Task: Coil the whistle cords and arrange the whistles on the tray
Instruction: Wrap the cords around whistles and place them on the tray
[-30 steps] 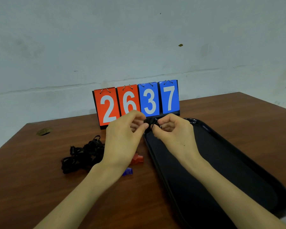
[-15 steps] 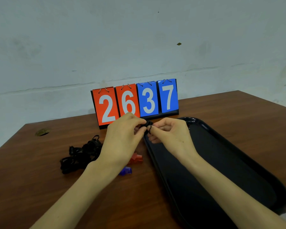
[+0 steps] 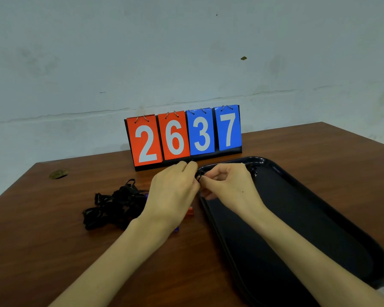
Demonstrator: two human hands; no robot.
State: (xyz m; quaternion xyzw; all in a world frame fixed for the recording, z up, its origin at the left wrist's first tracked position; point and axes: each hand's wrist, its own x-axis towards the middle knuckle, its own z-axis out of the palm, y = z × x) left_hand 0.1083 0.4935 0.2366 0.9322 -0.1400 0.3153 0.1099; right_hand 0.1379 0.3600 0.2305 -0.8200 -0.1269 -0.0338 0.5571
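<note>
Pale, stained wall rises behind a brown wooden table (image 3: 53,251). At the far left of the tabletop sits a small round brass-coloured fitting (image 3: 58,173). Nearer the middle lies a loose tangle of black cords (image 3: 113,207), uncoiled and heaped on the wood. Behind it, at the table's back edge, stands a flip scoreboard (image 3: 183,138) reading 2 and 6 in red, 3 and 7 in blue. The left hand (image 3: 173,191) hovers above the table with its fingers curled, pinching a thin black cord (image 3: 198,176) at the tray's near-left rim. Under its wrist peek a red whistle (image 3: 190,211) and a bit of a blue whistle (image 3: 176,228), both on the wood just left of the tray. The right hand (image 3: 228,187) meets the left, thumb and forefinger nipping the same cord. A black tray (image 3: 308,218) fills the right side.
</note>
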